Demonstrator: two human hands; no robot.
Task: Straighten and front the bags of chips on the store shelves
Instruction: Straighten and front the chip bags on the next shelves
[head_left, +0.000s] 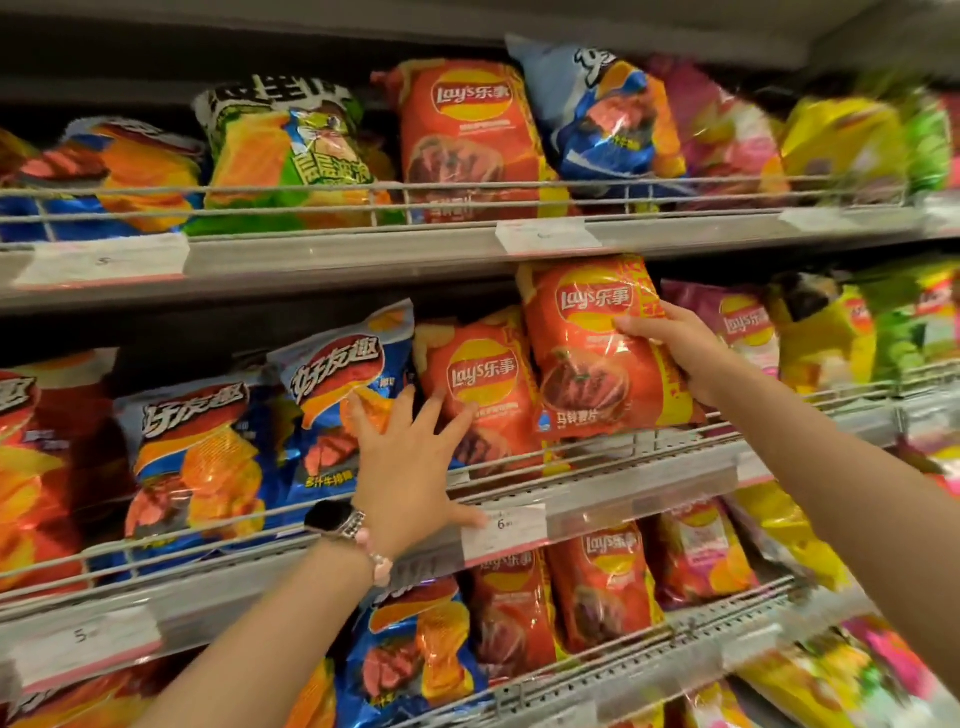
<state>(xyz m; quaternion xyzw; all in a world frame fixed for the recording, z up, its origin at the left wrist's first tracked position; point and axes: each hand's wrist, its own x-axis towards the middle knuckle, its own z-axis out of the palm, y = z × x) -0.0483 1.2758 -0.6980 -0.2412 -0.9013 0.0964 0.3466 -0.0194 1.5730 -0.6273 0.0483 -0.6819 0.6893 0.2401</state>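
Head view, looking up and forward at three wire-fronted shelves packed with chip bags.

Right hand (670, 348), centre right of frame: forearm enters from the lower right edge and angles up and left. Fingers wrap the right edge of a red Lay's bag (597, 353), thumb laid across its front just below the logo. Firm hold. The bag stands upright with a slight lean, its top near the underside of the upper shelf (363, 254), its bottom at the wire rail of the middle shelf (597, 483).

Left hand (410, 462), centre of frame: forearm rises from the bottom edge, lower left of centre, wrist bent back. Fingers straight and spread, nothing held. Fingertips reach across a blue bag (337, 395) and a second red Lay's bag (478, 384) that stands just left of the held one and touches it. Thumb points right along the shelf lip, touching a price tag (504, 527) marked 6. A dark watch (330, 517) and a pink bead bracelet (376, 553) sit on the left wrist.

Upper shelf, top of frame: a green bag (291, 150), another red Lay's bag (467, 140) and a tilted blue bag (602, 119) behind the rail. Right side of frame is blurred; purple, yellow and green bags show there. Lower shelf, bottom of frame: more red and blue bags.
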